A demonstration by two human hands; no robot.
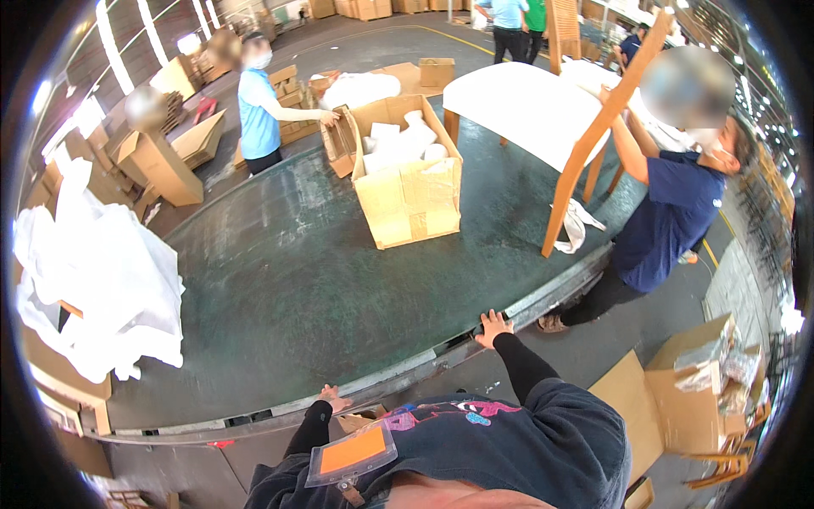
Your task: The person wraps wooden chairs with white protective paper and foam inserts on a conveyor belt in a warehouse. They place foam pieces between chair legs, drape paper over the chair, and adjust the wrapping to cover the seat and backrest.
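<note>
Both of my hands rest on the metal edge (398, 379) of a long dark green conveyor or worktable (280, 288). My left hand (334, 397) lies on the rim with its fingers stretched out and holds nothing. Further right, my right hand (493, 329) presses on the same edge, fingers spread, also without anything in it. Beyond them stands an open cardboard box (409, 201) filled with white rolls and foam-like pieces (405, 140). To its right is a wooden chair (566, 182) with a white-covered seat, gripped by a co-worker in a navy shirt (670, 212).
A white-wrapped piece of furniture (110, 280) stands at the left end. Another co-worker in light blue (259, 110) touches a smaller carton (341, 140) on the far side. At the lower right, an open carton (687, 399) holds plastic-wrapped items. White cloth (579, 227) lies by the chair.
</note>
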